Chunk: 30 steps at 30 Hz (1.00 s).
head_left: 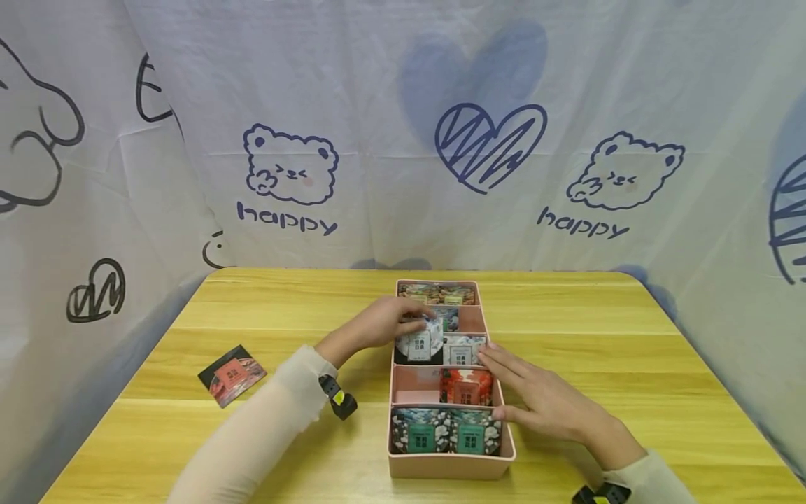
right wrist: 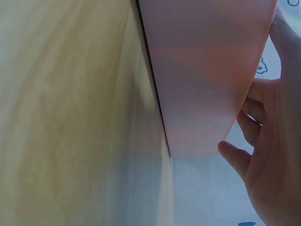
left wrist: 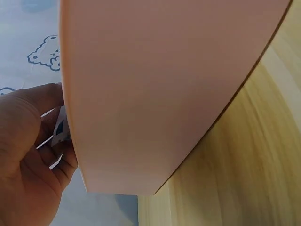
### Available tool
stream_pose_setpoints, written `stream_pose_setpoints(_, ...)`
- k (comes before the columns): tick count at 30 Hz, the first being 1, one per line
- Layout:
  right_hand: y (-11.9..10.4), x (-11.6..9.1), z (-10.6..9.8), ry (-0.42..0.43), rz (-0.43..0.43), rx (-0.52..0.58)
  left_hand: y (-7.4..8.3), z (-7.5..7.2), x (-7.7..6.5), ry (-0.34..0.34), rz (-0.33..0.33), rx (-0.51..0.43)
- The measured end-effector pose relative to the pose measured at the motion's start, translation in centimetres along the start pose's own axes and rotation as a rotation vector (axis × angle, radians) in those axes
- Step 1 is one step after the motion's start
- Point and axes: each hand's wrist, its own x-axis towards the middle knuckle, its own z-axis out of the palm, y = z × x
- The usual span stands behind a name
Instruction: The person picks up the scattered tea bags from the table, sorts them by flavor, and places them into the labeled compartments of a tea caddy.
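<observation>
A long pink divided box (head_left: 448,465) stands on the table, with printed tea sachets in its compartments. My left hand (head_left: 387,322) reaches over its left wall and pinches the top of a white tea sachet (head_left: 418,346) in the middle compartment. In the left wrist view, part of that sachet shows between the fingers; the box wall hides the rest. A second white sachet (head_left: 462,351) lies to its right. My right hand (head_left: 550,400) rests along the box's right rim, fingers mostly straight, holding no sachet.
A dark sachet with a red label (head_left: 231,376) lies on the table left of the box. Two green sachets (head_left: 420,432) fill the nearest compartment. A red sachet (head_left: 467,387) sits right in the one behind. Yellowish sachets (head_left: 457,294) lie at the far end.
</observation>
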Motion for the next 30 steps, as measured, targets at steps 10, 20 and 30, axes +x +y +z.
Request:
stream_pose_setpoints(10,0.1,0.0,0.2,-0.005,-0.002,-0.008,-0.1,0.3,-0.5,0.007,0.161,0.134)
stream_pose_setpoints(20,-0.1,0.0,0.1,-0.007,0.004,0.003,-0.2,0.1,-0.9,0.005,0.239,0.207)
stream_pose_setpoints(30,0.0,0.1,0.1,-0.022,0.031,0.020,-0.3,-0.1,-1.2,0.027,0.246,0.214)
